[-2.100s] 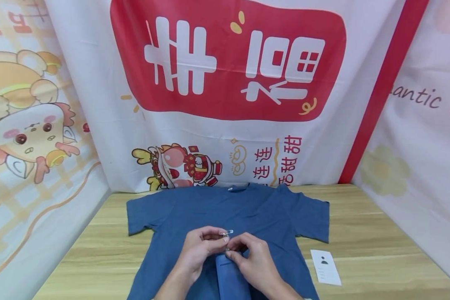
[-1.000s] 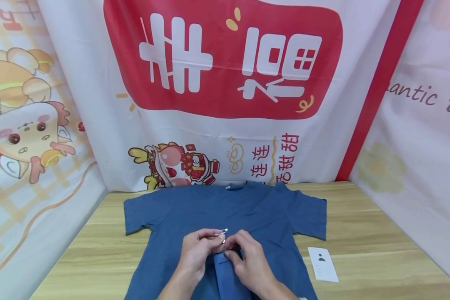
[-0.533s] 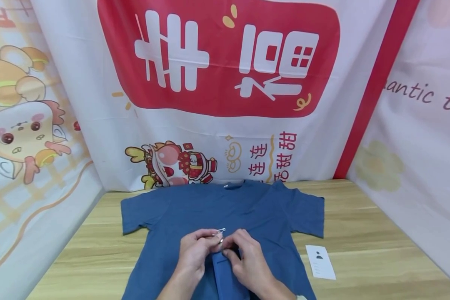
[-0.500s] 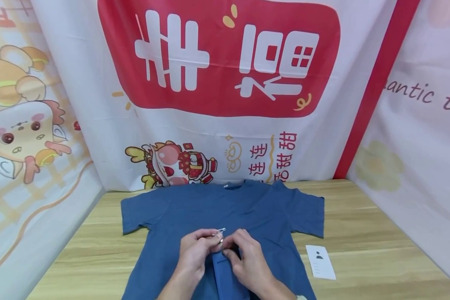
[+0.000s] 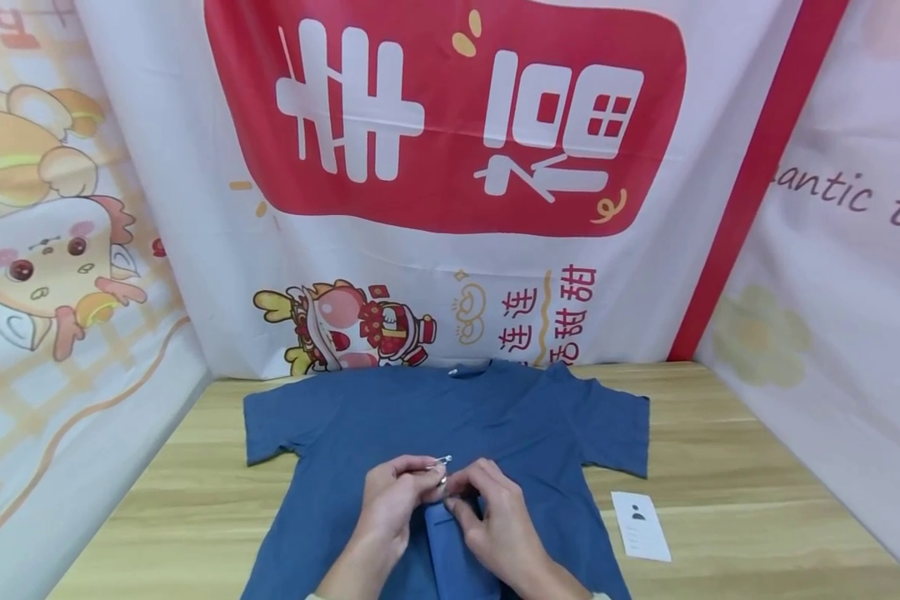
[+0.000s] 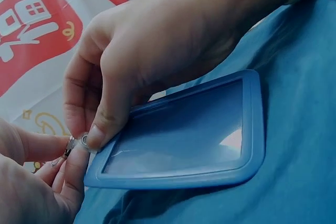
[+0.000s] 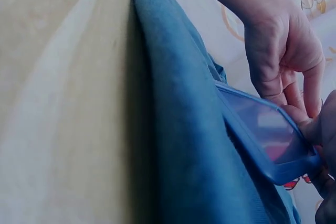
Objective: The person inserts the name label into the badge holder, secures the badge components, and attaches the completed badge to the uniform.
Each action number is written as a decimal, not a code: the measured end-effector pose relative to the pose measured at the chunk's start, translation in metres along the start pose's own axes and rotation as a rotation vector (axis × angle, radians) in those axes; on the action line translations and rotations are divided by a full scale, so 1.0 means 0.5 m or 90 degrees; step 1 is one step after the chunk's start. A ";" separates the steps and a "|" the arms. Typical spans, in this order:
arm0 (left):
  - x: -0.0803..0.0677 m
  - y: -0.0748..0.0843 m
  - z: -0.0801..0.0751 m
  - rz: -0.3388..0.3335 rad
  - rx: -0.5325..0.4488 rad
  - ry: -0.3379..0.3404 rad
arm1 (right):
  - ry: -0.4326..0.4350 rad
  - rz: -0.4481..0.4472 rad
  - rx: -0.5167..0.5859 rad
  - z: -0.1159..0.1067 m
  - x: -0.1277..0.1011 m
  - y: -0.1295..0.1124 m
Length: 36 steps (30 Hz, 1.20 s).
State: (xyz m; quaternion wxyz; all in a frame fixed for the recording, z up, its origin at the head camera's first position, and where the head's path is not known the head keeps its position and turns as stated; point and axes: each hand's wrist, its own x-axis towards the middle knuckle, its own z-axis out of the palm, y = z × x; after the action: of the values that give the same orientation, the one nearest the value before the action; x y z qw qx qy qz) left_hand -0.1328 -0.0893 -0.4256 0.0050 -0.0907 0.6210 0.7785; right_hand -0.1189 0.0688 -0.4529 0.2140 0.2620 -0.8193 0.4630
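A blue badge holder (image 5: 453,554) with a clear window stands tilted above a blue T-shirt (image 5: 412,408). My left hand (image 5: 390,504) pinches a small metal badge clip, whose pin-like end (image 5: 442,459) sticks out past the fingertips. At the holder's top end, my right hand (image 5: 498,521) pinches a clear strap with a round snap (image 6: 84,139). The two hands' fingertips meet around the clip and strap, partly hiding both. In the left wrist view the holder's window (image 6: 178,129) faces the camera. The right wrist view shows the holder (image 7: 257,129) edge-on beside the shirt.
A white card (image 5: 641,527) with a small person icon lies on the wooden table (image 5: 727,467), right of the shirt. Printed cloth hangings (image 5: 450,250) enclose the table at the back and both sides.
Over two seconds the hands have come closer together, and the clip's pin end has tilted and drawn nearer the left fingers. In the last half second, only the camera view shifts slightly.
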 end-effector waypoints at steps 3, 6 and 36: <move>0.004 0.001 -0.006 -0.002 0.019 -0.003 | 0.004 0.008 0.010 0.002 -0.003 0.002; 0.007 0.003 -0.009 0.000 0.024 0.004 | 0.003 0.017 0.028 0.002 -0.006 0.002; -0.003 0.018 -0.007 0.000 -0.022 0.005 | 0.030 0.117 0.106 0.008 -0.006 -0.007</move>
State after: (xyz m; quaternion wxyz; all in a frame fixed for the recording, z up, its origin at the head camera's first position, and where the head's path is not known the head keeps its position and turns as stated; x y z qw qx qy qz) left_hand -0.1322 -0.0946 -0.4174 0.0009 -0.0937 0.6077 0.7886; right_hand -0.1148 0.0645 -0.4546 0.1674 0.1915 -0.7934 0.5531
